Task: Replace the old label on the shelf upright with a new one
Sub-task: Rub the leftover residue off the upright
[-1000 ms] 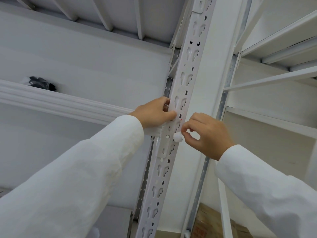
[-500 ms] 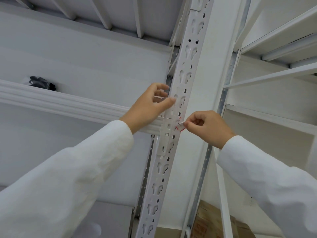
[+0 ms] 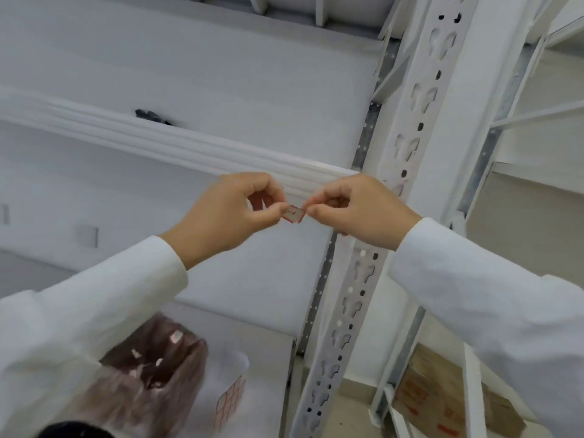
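Nearest, at the lower left, a crinkled translucent plastic bag (image 3: 148, 374) of brownish-red tint holds a few small pale scraps, too blurred to count, and just right of it a flat sheet of labels (image 3: 230, 401) shows a grid of red-bordered rectangles on the white shelf surface (image 3: 268, 358). Two soft white fabric sleeves rise from the bottom corners. Above them the two hands meet in front of the shelf, left of the upright: the left hand (image 3: 227, 213) pinches one edge of a small label (image 3: 293, 214) between thumb and forefinger, its other fingers curled in, and the right hand (image 3: 357, 210) pinches the opposite edge the same way. The label is a thin, roughly square piece with a red border and a dark mark on its pale face, held in the air, off the metal. Behind the right hand, the white painted shelf upright (image 3: 414, 128) runs slantwise, punched with paired keyhole slots and a row of small round holes. Lower right, two brown cardboard boxes (image 3: 429, 384) with red print sit on the floor. Farther back, a ribbed white beam (image 3: 177, 143) crosses at left, a dark object (image 3: 151, 116) lying just above it.
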Available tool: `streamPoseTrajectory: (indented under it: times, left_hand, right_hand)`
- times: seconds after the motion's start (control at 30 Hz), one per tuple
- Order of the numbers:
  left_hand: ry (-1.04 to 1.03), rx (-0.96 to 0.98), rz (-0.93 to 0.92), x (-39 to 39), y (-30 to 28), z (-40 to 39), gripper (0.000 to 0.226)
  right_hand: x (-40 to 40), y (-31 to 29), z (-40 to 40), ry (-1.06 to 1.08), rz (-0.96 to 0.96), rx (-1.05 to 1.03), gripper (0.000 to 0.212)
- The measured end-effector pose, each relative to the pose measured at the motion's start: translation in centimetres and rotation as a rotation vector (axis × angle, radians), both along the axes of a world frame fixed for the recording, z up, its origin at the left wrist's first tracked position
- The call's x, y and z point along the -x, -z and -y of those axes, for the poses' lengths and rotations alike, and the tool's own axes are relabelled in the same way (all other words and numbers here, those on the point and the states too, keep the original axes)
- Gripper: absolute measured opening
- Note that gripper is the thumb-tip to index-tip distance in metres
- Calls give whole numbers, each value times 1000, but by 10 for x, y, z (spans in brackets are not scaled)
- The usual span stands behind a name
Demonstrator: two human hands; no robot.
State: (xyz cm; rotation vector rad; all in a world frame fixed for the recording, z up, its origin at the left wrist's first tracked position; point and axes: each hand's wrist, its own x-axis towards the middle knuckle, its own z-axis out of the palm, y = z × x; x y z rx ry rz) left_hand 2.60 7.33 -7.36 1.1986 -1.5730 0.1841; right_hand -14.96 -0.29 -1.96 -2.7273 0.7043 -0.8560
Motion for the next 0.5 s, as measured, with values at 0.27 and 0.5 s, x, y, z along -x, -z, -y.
streamPoseTrajectory:
  times: [0.27, 0.5]
  left_hand:
    - [-259, -610, -181, -104, 127, -1, 15]
    - [-470, -768, -328, -148, 202, 16, 24]
  right_hand:
    - [-73, 70, 7, -70, -365, 255, 15]
    - [-123, 127, 15, -235, -578, 341, 18]
